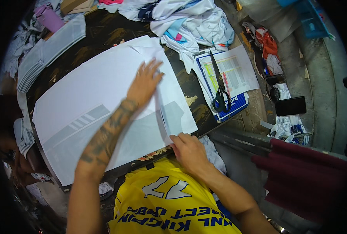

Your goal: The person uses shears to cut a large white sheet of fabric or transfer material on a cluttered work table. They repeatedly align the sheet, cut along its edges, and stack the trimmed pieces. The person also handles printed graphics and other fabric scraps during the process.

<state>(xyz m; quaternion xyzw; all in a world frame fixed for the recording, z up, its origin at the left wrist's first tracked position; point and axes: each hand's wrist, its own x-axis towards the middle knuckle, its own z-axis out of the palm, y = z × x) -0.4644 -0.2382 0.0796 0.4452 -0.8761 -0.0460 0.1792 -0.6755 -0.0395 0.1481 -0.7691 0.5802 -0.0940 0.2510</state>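
A large white sheet (83,85) with grey printed shapes lies over the dark table in front of me; I cannot tell whether it is paper or cloth. My left hand (145,82) rests on its far right part, fingers stretched and spread, slightly blurred. At the sheet's near edge, the fingers of my right hand (188,150) pinch the sheet. A raised fold or loose layer (161,111) runs between the two hands, with a grey printed panel to its right.
Black-handled scissors (220,91) lie on papers (241,70) to the right. Crumpled white garments (196,27) are heaped behind. Stacked grey-white pieces (50,48) and a purple bottle (48,18) stand at the far left. Maroon cloth (298,175) hangs at the right, below a phone (290,106).
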